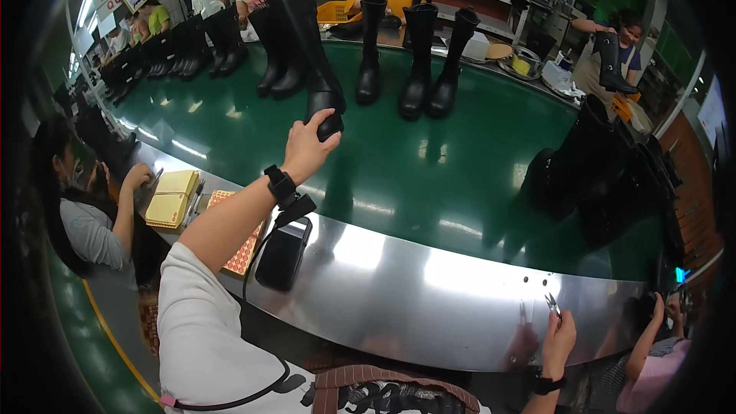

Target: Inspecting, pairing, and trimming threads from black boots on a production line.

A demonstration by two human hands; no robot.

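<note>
My left hand reaches out over the green table, its fingers closed round the toe of a tall black boot. The boot's shaft leans up and away to the left, in front of a pair of black boots. Low on the right, my right hand holds small thread snips, blades pointing up, above the steel table edge. Two small dark dots lie or are set in the steel just beyond the blades. Several more tall boots stand upright to the right of the boot I hold.
The green surface borders a shiny steel strip. A black case, a sheet of round stickers and yellow pads lie left. Dark boots cluster right. Co-workers sit around the table; one at far right lifts a boot.
</note>
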